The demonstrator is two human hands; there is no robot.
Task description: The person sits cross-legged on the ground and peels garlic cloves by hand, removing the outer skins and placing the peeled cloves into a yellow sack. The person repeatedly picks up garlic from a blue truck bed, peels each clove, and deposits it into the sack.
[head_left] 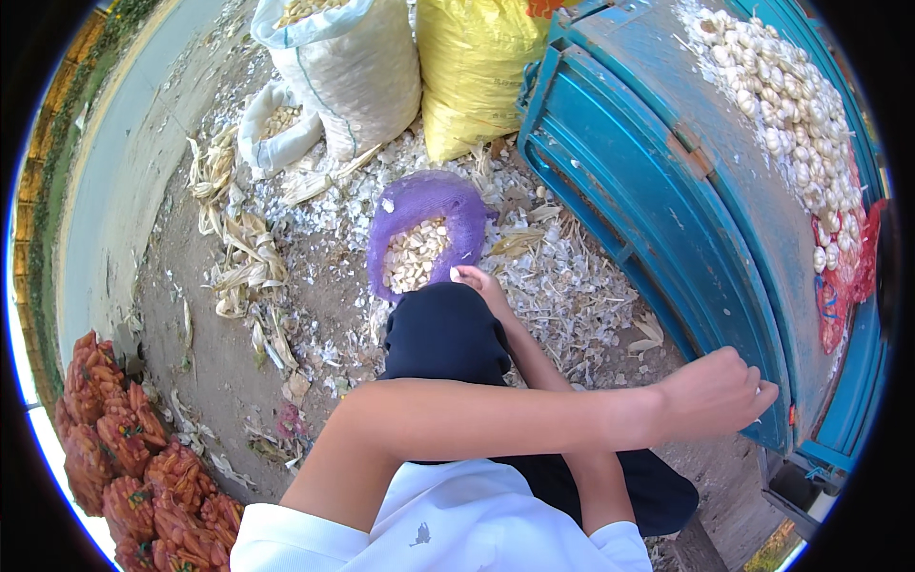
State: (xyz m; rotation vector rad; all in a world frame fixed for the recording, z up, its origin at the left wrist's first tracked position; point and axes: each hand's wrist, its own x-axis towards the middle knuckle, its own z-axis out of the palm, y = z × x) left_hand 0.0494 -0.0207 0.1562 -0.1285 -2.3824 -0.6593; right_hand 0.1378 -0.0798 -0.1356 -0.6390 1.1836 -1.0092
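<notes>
My arms are crossed, with the left forearm over the right one. My left hand [713,393] reaches to the right, closed, beside the side panel of a blue metal truck bed [658,181]. A small whitish bit shows at its fingertips, too small to name. My right hand [484,288] is at the near rim of a purple mesh bag [429,194], pinching a pale garlic clove [456,274]. Loose peeled garlic cloves [416,254] lie inside the bag. White garlic bulbs [782,105] are heaped on the truck bed.
A large white sack [353,86], a smaller white sack [291,148] and a yellow sack [477,76] stand ahead. Garlic skins [572,276] and dry husks [250,250] litter the ground. Reddish-orange filled net bags [124,439] are piled at left. A red mesh bag [839,296] lies on the truck bed.
</notes>
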